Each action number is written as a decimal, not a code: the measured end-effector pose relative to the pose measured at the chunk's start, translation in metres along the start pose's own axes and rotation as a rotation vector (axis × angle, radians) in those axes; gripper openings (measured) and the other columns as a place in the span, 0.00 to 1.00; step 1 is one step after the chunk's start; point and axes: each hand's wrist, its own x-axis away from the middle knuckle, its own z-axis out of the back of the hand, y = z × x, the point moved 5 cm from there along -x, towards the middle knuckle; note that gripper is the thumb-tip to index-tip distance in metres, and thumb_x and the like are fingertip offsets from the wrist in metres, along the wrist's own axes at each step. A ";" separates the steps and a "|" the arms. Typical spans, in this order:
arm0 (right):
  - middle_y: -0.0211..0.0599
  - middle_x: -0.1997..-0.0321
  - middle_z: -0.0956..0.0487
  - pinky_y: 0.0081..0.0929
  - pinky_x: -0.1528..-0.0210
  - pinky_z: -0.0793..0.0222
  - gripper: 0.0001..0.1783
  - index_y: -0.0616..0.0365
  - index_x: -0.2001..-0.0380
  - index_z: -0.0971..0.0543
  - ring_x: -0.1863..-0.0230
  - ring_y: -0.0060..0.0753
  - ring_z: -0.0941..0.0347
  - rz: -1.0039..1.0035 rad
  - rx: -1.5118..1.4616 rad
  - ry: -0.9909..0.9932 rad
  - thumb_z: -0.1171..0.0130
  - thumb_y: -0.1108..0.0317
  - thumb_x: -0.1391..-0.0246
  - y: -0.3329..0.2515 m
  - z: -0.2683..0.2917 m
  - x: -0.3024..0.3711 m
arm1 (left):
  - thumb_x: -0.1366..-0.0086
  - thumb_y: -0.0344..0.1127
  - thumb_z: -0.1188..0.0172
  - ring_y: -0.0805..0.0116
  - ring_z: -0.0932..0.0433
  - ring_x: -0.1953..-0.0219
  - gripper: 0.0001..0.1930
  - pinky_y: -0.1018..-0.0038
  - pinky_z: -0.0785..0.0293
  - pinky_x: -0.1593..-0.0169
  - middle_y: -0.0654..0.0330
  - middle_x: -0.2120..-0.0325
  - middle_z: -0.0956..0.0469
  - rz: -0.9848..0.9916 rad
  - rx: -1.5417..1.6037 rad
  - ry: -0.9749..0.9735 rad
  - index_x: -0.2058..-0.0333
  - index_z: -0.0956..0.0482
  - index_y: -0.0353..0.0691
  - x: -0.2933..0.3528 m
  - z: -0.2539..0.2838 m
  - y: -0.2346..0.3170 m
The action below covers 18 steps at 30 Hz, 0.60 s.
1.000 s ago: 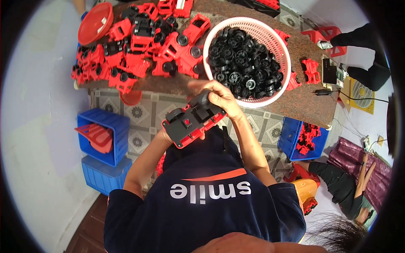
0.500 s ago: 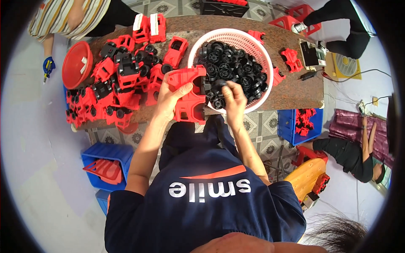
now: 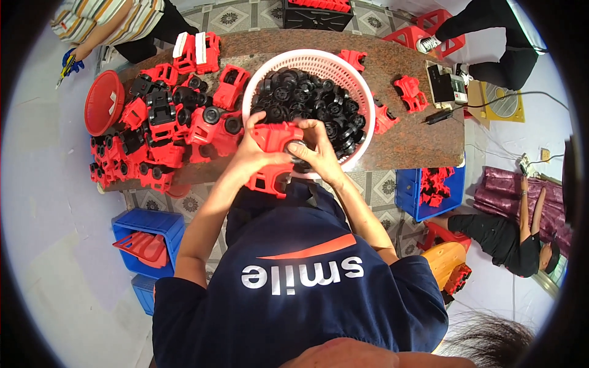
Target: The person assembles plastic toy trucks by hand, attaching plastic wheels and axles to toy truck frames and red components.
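Observation:
A red plastic toy car body (image 3: pixel 270 136) is tilted in front of me at the basket's near rim. Round its left side wraps my left hand (image 3: pixel 250 153), thumb across the middle. My right hand (image 3: pixel 319 156) pinches a black toy wheel (image 3: pixel 297 151) against the body's right side; how far it sits in the wheel arch is hidden by the fingers. Just beyond both hands, a pink-and-white plastic basket (image 3: pixel 369 116) holds many loose black wheels (image 3: pixel 300 98).
Red toy cars (image 3: pixel 162 119) with black wheels pile up left on the stone-topped table (image 3: pixel 405 144), beside a red bowl (image 3: pixel 92 107). At right lie a red car body (image 3: pixel 410 93) and a cable (image 3: pixel 438 116). Blue crates (image 3: pixel 423 190) stand below. Other people are nearby.
The wheel in my right hand has moved left from over the basket onto the car body. The body has turned and tilted in my left hand. My view has shifted slightly.

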 end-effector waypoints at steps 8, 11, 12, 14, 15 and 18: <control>0.32 0.56 0.24 0.24 0.53 0.29 0.27 0.61 0.48 0.29 0.56 0.21 0.28 -0.145 0.124 -0.299 0.33 0.64 0.49 0.020 0.027 -0.018 | 0.56 0.24 0.25 0.62 0.26 0.50 0.45 0.66 0.21 0.51 0.52 0.52 0.29 0.104 0.039 0.160 0.43 0.46 0.39 0.007 -0.019 -0.019; 0.33 0.56 0.23 0.25 0.54 0.30 0.24 0.60 0.51 0.25 0.57 0.25 0.27 0.094 0.289 -0.242 0.36 0.58 0.47 0.054 0.055 -0.091 | 0.54 0.24 0.26 0.62 0.24 0.52 0.43 0.65 0.20 0.53 0.53 0.52 0.29 0.126 0.231 0.407 0.44 0.46 0.38 -0.007 -0.012 -0.027; 0.43 0.56 0.23 0.31 0.53 0.30 0.28 0.59 0.50 0.25 0.57 0.37 0.25 0.158 0.761 -0.127 0.33 0.54 0.50 0.037 0.060 -0.115 | 0.51 0.24 0.28 0.62 0.22 0.55 0.39 0.65 0.19 0.55 0.53 0.54 0.28 0.075 0.344 0.499 0.45 0.45 0.37 -0.008 -0.009 -0.024; 0.45 0.60 0.24 0.41 0.55 0.29 0.26 0.56 0.57 0.20 0.53 0.51 0.27 0.335 1.214 0.111 0.31 0.52 0.57 0.052 0.073 -0.137 | 0.49 0.24 0.29 0.63 0.21 0.57 0.36 0.65 0.19 0.56 0.55 0.56 0.26 0.041 0.435 0.435 0.47 0.43 0.37 -0.028 0.007 -0.032; 0.45 0.60 0.22 0.40 0.54 0.29 0.24 0.55 0.56 0.20 0.54 0.49 0.26 0.282 1.197 0.051 0.31 0.56 0.57 0.082 0.091 -0.149 | 0.49 0.24 0.29 0.64 0.21 0.57 0.35 0.65 0.19 0.56 0.56 0.57 0.26 0.042 0.486 0.392 0.47 0.42 0.36 -0.036 0.007 -0.029; 0.44 0.66 0.20 0.38 0.55 0.28 0.19 0.55 0.55 0.21 0.62 0.46 0.24 0.274 1.025 0.128 0.35 0.63 0.51 0.076 0.109 -0.146 | 0.50 0.25 0.27 0.63 0.22 0.57 0.39 0.65 0.19 0.56 0.55 0.55 0.28 -0.042 0.451 0.522 0.46 0.46 0.37 -0.045 0.021 -0.032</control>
